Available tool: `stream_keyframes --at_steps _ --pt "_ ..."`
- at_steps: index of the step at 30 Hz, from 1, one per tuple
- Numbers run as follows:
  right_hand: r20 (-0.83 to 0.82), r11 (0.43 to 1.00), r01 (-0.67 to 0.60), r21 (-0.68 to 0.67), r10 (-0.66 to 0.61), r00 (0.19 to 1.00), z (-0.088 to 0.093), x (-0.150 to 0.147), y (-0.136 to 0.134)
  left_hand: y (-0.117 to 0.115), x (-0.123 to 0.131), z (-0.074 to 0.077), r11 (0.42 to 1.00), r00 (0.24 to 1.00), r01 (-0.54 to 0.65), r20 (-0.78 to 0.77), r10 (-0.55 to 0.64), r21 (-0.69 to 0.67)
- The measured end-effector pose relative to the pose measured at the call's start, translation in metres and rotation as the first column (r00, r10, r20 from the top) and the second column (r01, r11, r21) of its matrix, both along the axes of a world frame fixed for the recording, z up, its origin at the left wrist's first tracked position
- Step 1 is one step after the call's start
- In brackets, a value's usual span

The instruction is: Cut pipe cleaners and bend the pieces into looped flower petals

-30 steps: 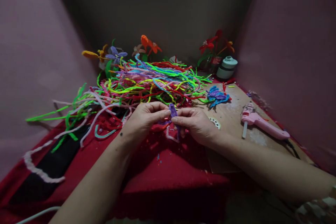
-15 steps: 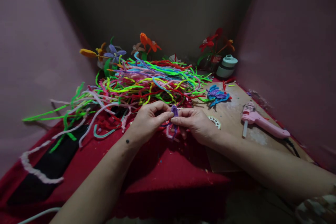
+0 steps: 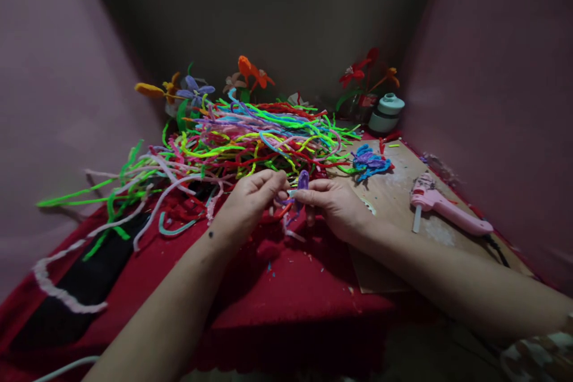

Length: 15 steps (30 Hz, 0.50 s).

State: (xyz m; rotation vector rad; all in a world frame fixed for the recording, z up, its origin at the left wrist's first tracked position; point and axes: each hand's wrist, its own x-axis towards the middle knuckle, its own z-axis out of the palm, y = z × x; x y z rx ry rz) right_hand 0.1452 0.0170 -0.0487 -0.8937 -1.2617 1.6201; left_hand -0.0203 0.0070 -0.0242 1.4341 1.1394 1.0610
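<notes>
Above the front of the table, my right hand point(image 3: 333, 200) pinches a purple pipe cleaner point(image 3: 303, 180) between thumb and forefinger. Its bent, loop-shaped top stands up from the fingertips. Just to the left, my left hand point(image 3: 257, 194) is closed, thumb against forefinger, with a thin purple strand of the same pipe cleaner at its fingertips. A red curved piece point(image 3: 282, 213) shows under the left fingers; its kind I cannot make out. Below the hands, a pale pink pipe cleaner end point(image 3: 294, 235) is visible. The fingers partly hide the purple piece.
A large heap of colourful pipe cleaners point(image 3: 268, 131) lies behind my hands. On the brown board point(image 3: 403, 191) to the right are a pink glue gun point(image 3: 447, 206) and a blue-purple pipe cleaner bundle point(image 3: 370, 161). A pale green bottle point(image 3: 387, 112) and pipe cleaner flowers point(image 3: 257, 74) stand behind.
My left hand has drawn slightly left, away from the purple loop. The loop now stands higher in my right fingers. A red piece has come into view below the left hand.
</notes>
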Motion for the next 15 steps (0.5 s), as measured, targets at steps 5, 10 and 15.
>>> stream_keyframes --at_steps 5,10,15 --pt "-0.107 0.993 0.107 -0.042 -0.111 0.988 -0.004 0.000 0.008 0.002 0.002 -0.005 0.978 0.992 0.120 -0.005 -0.123 -0.169" --pt "-0.075 0.989 0.144 0.026 -0.142 0.987 -0.002 0.000 0.006 -0.003 0.017 -0.008 0.946 0.979 0.196 0.001 -0.202 -0.258" --pt "0.031 0.971 0.206 0.122 -0.212 0.977 0.001 0.002 0.008 -0.008 0.027 -0.011 0.896 0.963 0.223 0.230 -0.141 -0.385"
